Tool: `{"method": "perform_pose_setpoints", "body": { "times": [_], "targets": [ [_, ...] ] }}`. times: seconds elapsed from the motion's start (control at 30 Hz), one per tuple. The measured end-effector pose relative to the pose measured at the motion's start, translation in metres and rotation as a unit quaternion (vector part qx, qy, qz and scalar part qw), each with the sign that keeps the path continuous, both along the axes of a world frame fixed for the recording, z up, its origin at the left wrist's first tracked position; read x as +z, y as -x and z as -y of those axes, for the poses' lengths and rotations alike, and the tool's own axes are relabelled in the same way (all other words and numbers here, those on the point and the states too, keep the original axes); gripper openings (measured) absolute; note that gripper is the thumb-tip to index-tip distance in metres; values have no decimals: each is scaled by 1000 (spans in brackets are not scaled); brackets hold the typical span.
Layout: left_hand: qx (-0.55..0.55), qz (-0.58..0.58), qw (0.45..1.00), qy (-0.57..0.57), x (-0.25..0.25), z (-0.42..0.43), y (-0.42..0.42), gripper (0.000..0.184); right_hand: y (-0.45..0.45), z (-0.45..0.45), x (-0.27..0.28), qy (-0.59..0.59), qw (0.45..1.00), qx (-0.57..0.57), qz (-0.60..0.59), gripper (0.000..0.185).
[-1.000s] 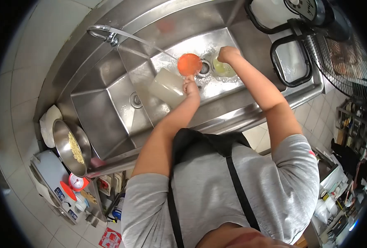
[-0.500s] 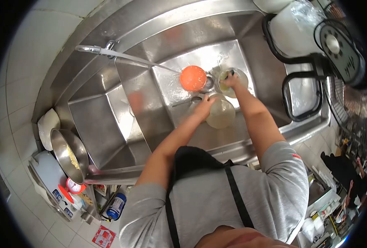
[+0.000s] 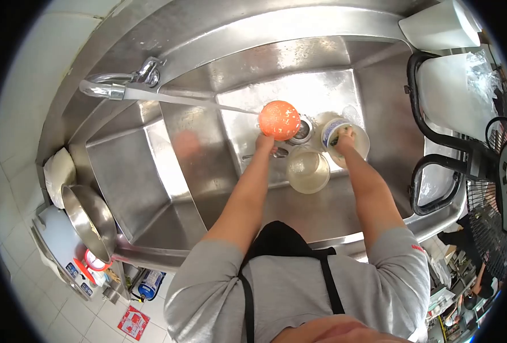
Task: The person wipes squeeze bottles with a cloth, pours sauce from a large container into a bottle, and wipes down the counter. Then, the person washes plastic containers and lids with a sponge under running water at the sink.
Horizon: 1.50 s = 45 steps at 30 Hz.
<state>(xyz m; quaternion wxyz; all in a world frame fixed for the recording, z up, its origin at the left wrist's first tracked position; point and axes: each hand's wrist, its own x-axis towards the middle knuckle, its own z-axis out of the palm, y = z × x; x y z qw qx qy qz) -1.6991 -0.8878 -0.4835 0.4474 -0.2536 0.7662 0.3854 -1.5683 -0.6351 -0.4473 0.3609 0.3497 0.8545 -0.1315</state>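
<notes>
My left hand (image 3: 265,143) is at the near edge of an orange bowl (image 3: 280,119), fingers closed on its rim. Running water from the faucet (image 3: 108,90) reaches the bowl, which is speckled with foam. Inside a round, whitish plastic tub (image 3: 363,150) with blue print is my right hand (image 3: 345,139), closed on a dark green scouring pad (image 3: 334,140) that shows only in part. A second translucent tub (image 3: 308,171) sits between my forearms. Close to my left fingers lies a metal spoon (image 3: 280,152), partly covered by that hand.
The sink drain (image 3: 303,130) shows between bowl and tubs. A second basin (image 3: 130,171) adjoins on the left, with a steel mixing bowl (image 3: 89,223) beyond it. White containers (image 3: 456,86) and a black-framed fan (image 3: 488,188) stand at the right.
My left hand has left the translucent tub and moved to the orange bowl's edge. The tub under my right hand is now tilted, showing blue print. The view has shifted.
</notes>
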Motion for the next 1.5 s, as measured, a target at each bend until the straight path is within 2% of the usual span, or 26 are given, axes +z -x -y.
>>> {"method": "perform_pose_setpoints", "body": {
  "times": [0.07,0.13,0.17,0.2,0.27,0.33,0.4,0.47,0.5,0.53,0.6,0.67,0.73,0.8,0.83,0.9,0.93,1.0,1.03,1.17,1.23,1.27,1.33,1.4,1.47,1.5],
  "targets": [
    [30,35,999,-4,-9,-1,11,28,3,-16,3,23,998,-49,14,71],
    [77,18,996,-43,-24,5,11,23,-4,-40,4,223,974,-12,17,69],
    [73,22,996,-44,-27,10,9,23,11,-45,43,299,952,15,70,71],
    [64,-38,997,-33,-29,13,11,23,28,-46,74,298,952,12,71,71],
    [54,-95,994,-18,-28,23,12,24,51,-47,117,337,916,84,203,72],
    [-27,-238,970,43,-23,35,18,23,58,-49,140,355,921,-12,159,75],
    [-33,-209,977,9,31,42,19,30,67,-43,155,349,926,-80,119,71],
    [-35,-282,957,56,92,39,21,48,89,-20,195,347,935,-35,72,67],
    [-67,-265,959,71,94,47,24,64,96,-6,203,352,936,-12,31,62],
    [-23,-305,951,46,77,62,23,56,99,8,207,359,933,9,-7,57],
    [11,-280,958,-66,103,76,26,42,111,35,177,361,915,142,-108,54],
    [69,-260,958,-103,130,79,27,35,121,76,149,430,866,58,-250,51],
    [126,-242,951,-143,151,77,30,30,132,121,157,525,787,-76,-314,48],
    [146,-347,906,-195,168,69,35,32,144,164,151,588,695,-190,-368,45],
    [146,-354,902,-198,177,66,37,32,149,181,163,588,693,-185,-374,45],
    [210,-353,885,-220,188,61,41,36,152,207,180,536,673,-313,-402,46],
    [207,-356,883,-223,192,58,47,36,154,209,184,536,671,-312,-407,46],
    [247,-376,834,-319,191,55,60,37,160,215,168,526,679,-271,-434,50],
    [247,-376,833,-321,199,53,63,37,165,216,148,568,630,-297,-439,48],
    [247,-252,858,-373,220,47,77,45,154,208,167,551,684,-256,-405,45],
    [215,-218,875,-376,227,46,81,49,150,184,160,429,811,43,-396,38],
    [165,-196,891,-374,238,45,82,52,147,171,159,428,811,43,-396,38],
    [114,-174,905,-372,237,40,87,54,144,148,165,269,857,248,-363,31],
    [64,-214,895,-386,223,24,92,63,145,148,169,199,869,252,-376,26],
    [64,-190,898,-391,220,17,96,74,151,153,169,236,899,100,-354,36],
    [63,-191,897,-393,224,12,98,74,154,149,168,234,900,100,-355,36]
  ]
}}
